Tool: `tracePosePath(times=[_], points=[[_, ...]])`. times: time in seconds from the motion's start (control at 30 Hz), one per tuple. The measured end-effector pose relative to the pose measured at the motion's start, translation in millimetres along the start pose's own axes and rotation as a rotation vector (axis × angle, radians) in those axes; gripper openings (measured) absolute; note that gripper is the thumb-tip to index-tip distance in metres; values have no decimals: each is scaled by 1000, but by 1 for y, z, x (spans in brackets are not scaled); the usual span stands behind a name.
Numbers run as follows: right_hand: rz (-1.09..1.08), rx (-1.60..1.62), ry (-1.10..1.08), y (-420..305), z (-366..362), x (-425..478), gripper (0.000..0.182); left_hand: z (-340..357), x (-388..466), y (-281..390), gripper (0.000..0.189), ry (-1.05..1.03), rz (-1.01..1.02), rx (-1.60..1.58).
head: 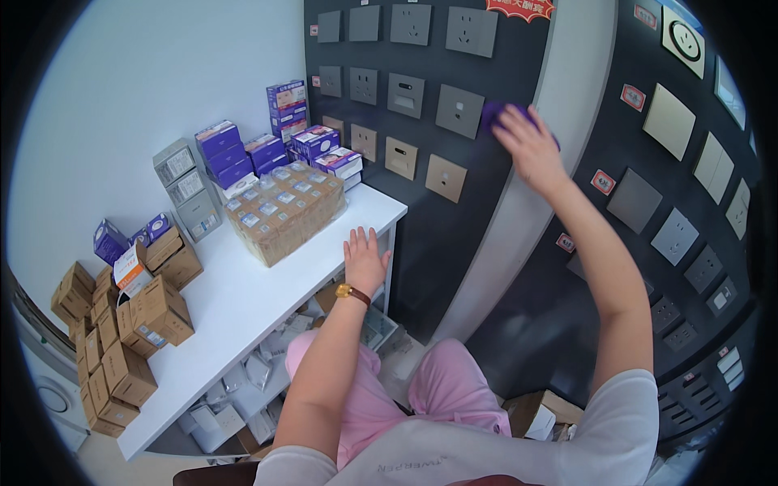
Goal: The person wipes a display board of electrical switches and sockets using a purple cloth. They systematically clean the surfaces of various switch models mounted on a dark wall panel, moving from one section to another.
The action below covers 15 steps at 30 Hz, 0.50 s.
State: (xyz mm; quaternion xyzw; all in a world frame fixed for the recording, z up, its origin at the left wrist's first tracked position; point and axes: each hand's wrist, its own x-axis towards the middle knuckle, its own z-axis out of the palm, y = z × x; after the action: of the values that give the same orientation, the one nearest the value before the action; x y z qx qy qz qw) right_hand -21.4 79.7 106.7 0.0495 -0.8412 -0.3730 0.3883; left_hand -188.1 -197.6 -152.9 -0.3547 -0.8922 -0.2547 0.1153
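Observation:
My right hand [524,143] is raised against the dark display panel [450,243], pressing a purple cloth [550,135] to it beside a grey wall socket plate [460,111]. The cloth and fingertips look slightly blurred. My left hand [366,258], with a brown-strapped watch [354,293] on its wrist, rests palm down with fingers spread on the edge of the white counter [371,209], near a plastic-wrapped block of brown cartons [292,209]. Nothing is held in it.
Purple boxes [223,149], grey boxes [185,188] and small brown cartons [127,370] stand on the counter. Shelves beneath hold packaged white plates [219,425]. Rows of sockets and switches [674,237] fill a second panel on the right. An open carton [562,407] lies low behind.

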Motion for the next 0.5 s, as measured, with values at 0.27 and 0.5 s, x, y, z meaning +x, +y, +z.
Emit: tracePosePath(times=[0.27,0.5], points=[[222,-128,311,49,-18,69,53,6,1,-4,70,-47,-59,49],[171,-72,104,-16,13,15,54,12,3,-5,70,-21,-44,65]])
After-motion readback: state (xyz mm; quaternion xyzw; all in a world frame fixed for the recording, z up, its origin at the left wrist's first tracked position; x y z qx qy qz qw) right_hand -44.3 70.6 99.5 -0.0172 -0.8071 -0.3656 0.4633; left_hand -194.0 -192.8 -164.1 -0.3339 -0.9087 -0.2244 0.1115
